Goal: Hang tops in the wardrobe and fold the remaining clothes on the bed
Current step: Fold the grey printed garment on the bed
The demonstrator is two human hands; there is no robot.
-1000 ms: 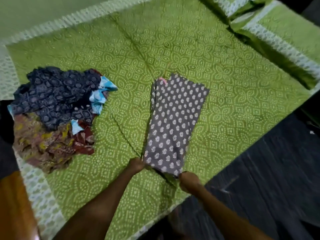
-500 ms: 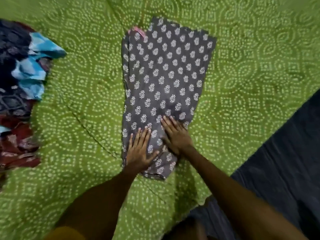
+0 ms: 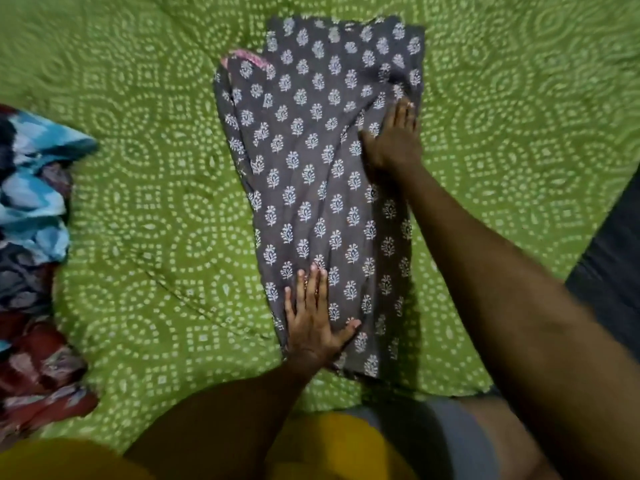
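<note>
Obs.: you are smoothing one grey printed garment [image 3: 311, 161] flat on the bed, both palms down.

Left to right: one heap of unfolded clothes [image 3: 33, 244] is lying at the left edge of the green bedspread [image 3: 145, 188], well apart from the work area, probably kept there as the queue. One grey garment is lying lengthwise mid-bed, already doubled over, its near end by the bed edge. Your left hand [image 3: 313, 320] is pressing the near end with fingers straight and together, gripping nothing; likely you are anchoring the cloth. Your right hand [image 3: 394, 140] is lying flat near the far right edge, fingers extended, gripping nothing; judged to be pushing out wrinkles bunched just beyond it. Count: two hands, one garment, one heap. Wardrobe is not in view.
</note>
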